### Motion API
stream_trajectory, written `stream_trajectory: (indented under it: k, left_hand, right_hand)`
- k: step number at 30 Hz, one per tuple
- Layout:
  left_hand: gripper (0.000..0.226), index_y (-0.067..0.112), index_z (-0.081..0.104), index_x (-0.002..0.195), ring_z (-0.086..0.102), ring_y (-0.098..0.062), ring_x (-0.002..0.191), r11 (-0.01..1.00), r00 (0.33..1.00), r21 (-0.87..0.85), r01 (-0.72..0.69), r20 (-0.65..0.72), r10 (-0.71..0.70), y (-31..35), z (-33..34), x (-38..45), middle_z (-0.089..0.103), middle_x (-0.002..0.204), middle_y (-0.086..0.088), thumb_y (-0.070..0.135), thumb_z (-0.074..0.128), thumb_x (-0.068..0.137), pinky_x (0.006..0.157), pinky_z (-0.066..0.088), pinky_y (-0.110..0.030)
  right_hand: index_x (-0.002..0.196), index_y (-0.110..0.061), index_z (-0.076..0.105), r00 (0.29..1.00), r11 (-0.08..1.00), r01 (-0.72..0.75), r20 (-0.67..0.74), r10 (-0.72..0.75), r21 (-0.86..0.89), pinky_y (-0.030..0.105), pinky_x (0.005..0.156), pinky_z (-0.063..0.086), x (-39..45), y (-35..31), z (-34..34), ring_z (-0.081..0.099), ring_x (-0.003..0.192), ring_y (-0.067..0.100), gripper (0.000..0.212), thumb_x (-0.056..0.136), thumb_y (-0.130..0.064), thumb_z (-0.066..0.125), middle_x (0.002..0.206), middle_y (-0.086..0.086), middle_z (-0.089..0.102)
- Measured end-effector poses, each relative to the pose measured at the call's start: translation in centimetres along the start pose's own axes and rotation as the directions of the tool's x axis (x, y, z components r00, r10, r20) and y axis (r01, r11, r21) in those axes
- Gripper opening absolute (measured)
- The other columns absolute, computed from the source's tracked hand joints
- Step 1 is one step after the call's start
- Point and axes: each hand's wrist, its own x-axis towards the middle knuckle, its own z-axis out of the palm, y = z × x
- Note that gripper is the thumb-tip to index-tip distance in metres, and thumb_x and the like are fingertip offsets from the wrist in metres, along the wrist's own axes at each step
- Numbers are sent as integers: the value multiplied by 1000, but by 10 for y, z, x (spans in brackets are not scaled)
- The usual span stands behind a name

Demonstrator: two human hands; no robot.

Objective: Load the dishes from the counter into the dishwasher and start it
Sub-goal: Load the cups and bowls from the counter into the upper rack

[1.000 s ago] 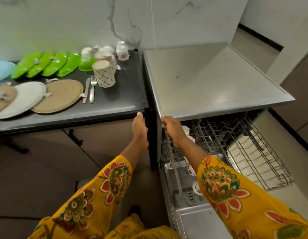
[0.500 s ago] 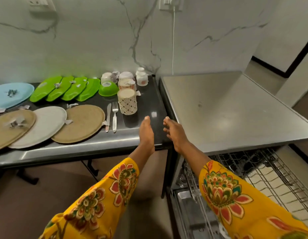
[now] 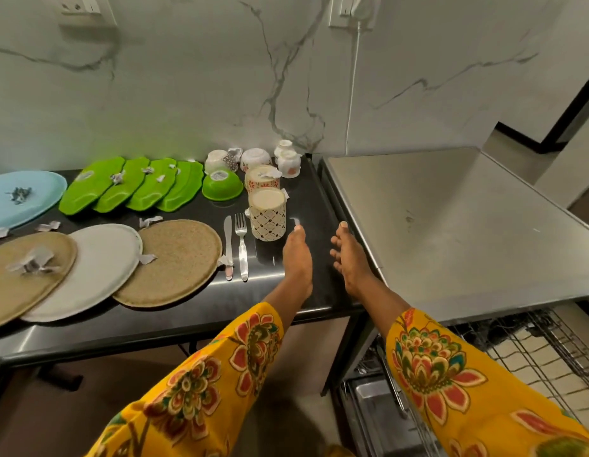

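Both my hands reach over the dark counter (image 3: 306, 199), empty with fingers extended. My left hand (image 3: 296, 255) is just right of a patterned mug (image 3: 267, 214); my right hand (image 3: 347, 255) is beside the dishwasher's steel top (image 3: 451, 225). A second patterned mug (image 3: 262, 178), a green bowl (image 3: 221, 187), white cups (image 3: 288, 158), a knife (image 3: 228, 249) and a fork (image 3: 242, 249) lie nearby. Tan plates (image 3: 174, 262), a white plate (image 3: 92, 268), several green dishes (image 3: 131, 184) and a blue plate (image 3: 19, 197) fill the left. The dishwasher rack (image 3: 530, 351) is pulled out at lower right.
Scraps of paper lie on and between the plates. A marble wall backs the counter, with a white cable (image 3: 352, 94) running down from a socket. The open dishwasher door (image 3: 375, 413) sits low at the bottom, right of my feet area.
My hands left the dishwasher's front edge and rose onto the counter, moving toward the mugs. The view tilted up from the rack to the counter.
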Motion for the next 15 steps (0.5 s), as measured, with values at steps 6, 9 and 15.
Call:
stream_trajectory:
  k: [6, 9, 15]
  left_hand:
    - [42, 15, 41, 139, 36, -16, 133, 999, 1000, 27, -18, 3, 18, -1, 3, 25, 41, 145, -6, 33, 37, 101, 110, 27, -30]
    - [47, 14, 35, 144, 33, -18, 136, 997, 1000, 67, -27, 1, 27, -2, 11, 40, 36, 147, -4, 34, 37, 101, 112, 25, -30]
    - [51, 19, 30, 147, 26, -16, 141, 998, 1000, 61, -13, -25, 14, 3, 31, 92, 29, 154, -2, 42, 29, 102, 114, 21, -31]
  right_hand:
    - [146, -20, 30, 1000, 999, -6, 10, 7, -44, 38, 110, 27, 28, 0, 5, 35, 136, 23, 61, 97, -55, 25, 150, 5, 35]
    - [146, -21, 30, 1000, 998, -1, 23, 3, -71, 39, 113, 26, 49, -2, 8, 34, 138, 23, 59, 98, -54, 26, 151, 4, 34]
    - [146, -19, 31, 998, 999, -10, 68, 13, -40, 38, 112, 25, 103, -16, 13, 34, 138, 23, 64, 96, -58, 21, 151, 4, 35]
